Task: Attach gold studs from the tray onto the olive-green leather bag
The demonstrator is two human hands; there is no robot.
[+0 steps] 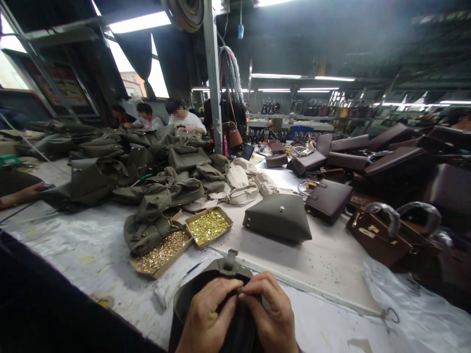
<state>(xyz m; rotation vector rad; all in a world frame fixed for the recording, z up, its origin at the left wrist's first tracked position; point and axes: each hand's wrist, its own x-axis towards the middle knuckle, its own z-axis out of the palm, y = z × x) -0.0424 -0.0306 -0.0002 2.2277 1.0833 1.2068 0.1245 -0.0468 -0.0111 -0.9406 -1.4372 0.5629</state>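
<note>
Fingers (pixel 226 286) of two hands (pixel 206 310) (pixel 274 306), pinched together on one green bag (pixel 222 267), two boxes (pixel 216 238) (pixel 175 262) of studs (pixel 207 226) beyond

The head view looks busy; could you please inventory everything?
Open bag: one, olive, bottom centre
Lone bag: one, olive, right of boxes
Piled bags: many, olive, left
Soft bags: several, cream, centre
Brown bags: many, dark brown, right
Boxes: two, brown, centre
Metal pieces: uncountable, gold, in boxes
Plastic sheet: one, clear, lower right
Table: one, whitish, below bags
Post: one, grey, upper centre
Lamps: several, white, overhead
People: several, mixed clothing colours, back left
Left hand: one, bare, at open bag
Right hand: one, bare, at open bag
</note>
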